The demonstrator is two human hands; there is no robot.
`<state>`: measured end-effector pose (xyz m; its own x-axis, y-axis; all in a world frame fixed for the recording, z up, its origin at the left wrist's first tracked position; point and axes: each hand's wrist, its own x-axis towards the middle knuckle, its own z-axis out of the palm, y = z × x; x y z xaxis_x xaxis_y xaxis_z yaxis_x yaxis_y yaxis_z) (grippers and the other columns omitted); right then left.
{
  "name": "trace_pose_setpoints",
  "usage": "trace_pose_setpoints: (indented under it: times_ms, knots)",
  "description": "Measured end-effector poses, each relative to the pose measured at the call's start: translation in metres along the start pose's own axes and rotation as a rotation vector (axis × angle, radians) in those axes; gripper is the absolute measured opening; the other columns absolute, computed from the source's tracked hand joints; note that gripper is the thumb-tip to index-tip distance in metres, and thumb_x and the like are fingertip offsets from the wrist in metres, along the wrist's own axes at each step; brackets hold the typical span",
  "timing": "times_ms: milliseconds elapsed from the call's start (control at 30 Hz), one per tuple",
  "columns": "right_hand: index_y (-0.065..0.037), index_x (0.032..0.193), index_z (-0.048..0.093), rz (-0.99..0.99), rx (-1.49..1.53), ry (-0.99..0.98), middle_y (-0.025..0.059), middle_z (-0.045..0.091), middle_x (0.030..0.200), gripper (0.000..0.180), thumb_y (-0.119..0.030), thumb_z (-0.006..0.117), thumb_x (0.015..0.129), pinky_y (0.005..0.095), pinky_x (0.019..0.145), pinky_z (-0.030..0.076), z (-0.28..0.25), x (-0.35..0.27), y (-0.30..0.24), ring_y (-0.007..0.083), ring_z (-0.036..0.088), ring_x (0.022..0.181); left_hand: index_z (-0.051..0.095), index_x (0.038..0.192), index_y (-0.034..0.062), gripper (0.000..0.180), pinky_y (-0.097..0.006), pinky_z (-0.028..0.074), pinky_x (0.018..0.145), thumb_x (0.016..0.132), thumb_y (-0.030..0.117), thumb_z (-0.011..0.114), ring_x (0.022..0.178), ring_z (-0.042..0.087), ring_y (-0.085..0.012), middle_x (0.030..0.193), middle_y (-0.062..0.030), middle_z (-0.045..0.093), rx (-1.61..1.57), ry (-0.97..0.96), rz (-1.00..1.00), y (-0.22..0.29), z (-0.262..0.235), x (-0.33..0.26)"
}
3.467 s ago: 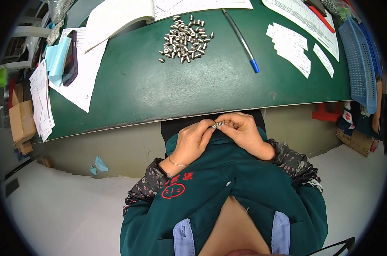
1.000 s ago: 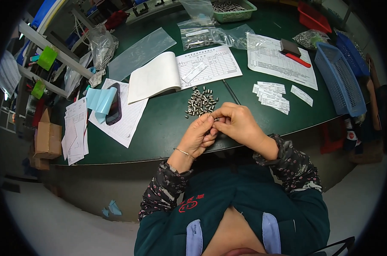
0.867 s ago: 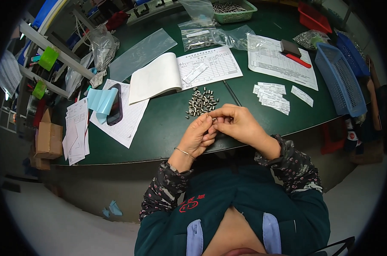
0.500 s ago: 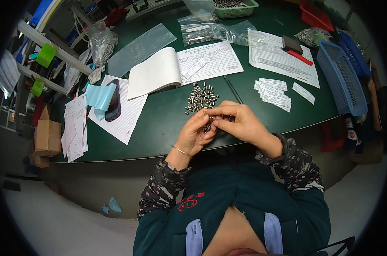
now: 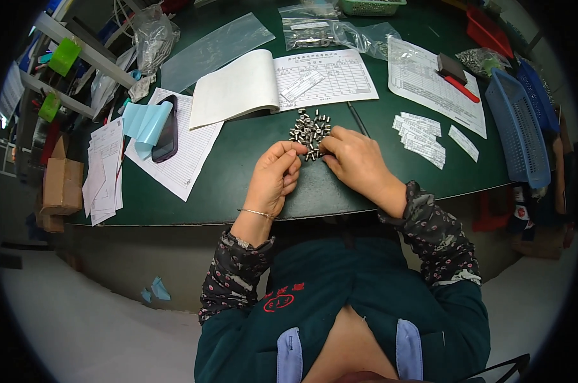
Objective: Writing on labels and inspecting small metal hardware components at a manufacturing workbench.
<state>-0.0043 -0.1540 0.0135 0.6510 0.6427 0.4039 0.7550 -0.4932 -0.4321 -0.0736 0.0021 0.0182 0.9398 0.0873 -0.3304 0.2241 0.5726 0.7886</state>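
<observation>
A heap of small shiny metal cylindrical pieces (image 5: 310, 127) lies on the green tabletop in front of me. At its near left edge is my left hand (image 5: 276, 175), its fingers curled and the thumb pressed to the index finger; whatever sits in that pinch is hidden. My right hand (image 5: 360, 165) reaches the heap's right side, back of the hand up, fingers bent together with their tips among the pieces. I cannot make out what the right fingertips grip. Just beyond that hand lies a dark pen (image 5: 358, 118).
Behind the heap lies an open form book (image 5: 235, 89). Paper slips (image 5: 422, 137) and a sheet with a red-handled tool (image 5: 461, 88) are to the right, beside a blue basket (image 5: 517, 131). Leftward are a phone (image 5: 166, 137) under blue cloth, papers and a cardboard box (image 5: 64, 185).
My hands have come apart and moved forward to the heap. The right fingers have gone from meeting the left ones to the heap's right side. The view has shifted slightly.
</observation>
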Motion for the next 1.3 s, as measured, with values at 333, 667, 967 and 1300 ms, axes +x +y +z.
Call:
trace_pose_setpoints:
  times_ms: [333, 667, 967, 1300]
  knots:
    - [-0.005, 0.068, 0.054, 0.061, 0.063, 0.041, 0.0081, 0.054, 0.067, 0.008, -0.008, 0.061, 0.065, 0.0359, 0.056, 0.044, 0.005, 0.007, -0.002, 0.0255, 0.055, 0.062, 0.061, 0.081, 0.0071, 0.007, -0.027, 0.037, 0.043, 0.074, 0.008, 0.061, 0.043, 0.044, -0.0120, 0.054, -0.0034, 0.049, 1.291, 0.197, 0.581, -0.010, -0.003, 0.009]
    - [-0.002, 0.068, 0.051, 0.115, -0.066, 0.009, 0.0129, 0.054, 0.070, 0.012, -0.010, 0.060, 0.065, 0.0413, 0.058, 0.046, 0.014, 0.004, -0.009, 0.0303, 0.057, 0.067, 0.061, 0.081, 0.0102, 0.011, -0.033, 0.046, 0.052, 0.071, 0.012, 0.064, 0.059, 0.058, -0.0259, 0.068, -0.0088, 0.060, 1.463, 0.088, 0.676, -0.011, -0.008, 0.012]
    - [-0.004, 0.067, 0.052, -0.029, -0.028, 0.006, 0.0101, 0.053, 0.067, 0.005, -0.005, 0.056, 0.066, 0.0396, 0.057, 0.046, 0.006, 0.001, -0.006, 0.0292, 0.056, 0.065, 0.055, 0.073, 0.0074, 0.013, -0.039, 0.046, 0.055, 0.071, 0.018, 0.063, 0.065, 0.059, -0.0297, 0.070, -0.0081, 0.061, 1.548, -0.027, 0.578, -0.003, -0.005, 0.011]
    - [-0.001, 0.078, 0.058, 0.145, 0.493, 0.064, 0.0070, 0.055, 0.069, 0.012, -0.002, 0.062, 0.067, 0.0263, 0.049, 0.043, -0.004, -0.007, -0.010, 0.0150, 0.053, 0.053, 0.055, 0.083, 0.0056, 0.009, -0.015, 0.025, 0.041, 0.083, 0.013, 0.059, 0.046, 0.031, -0.0009, 0.063, 0.0082, 0.044, 0.437, -0.139, 0.308, -0.021, -0.013, 0.012]
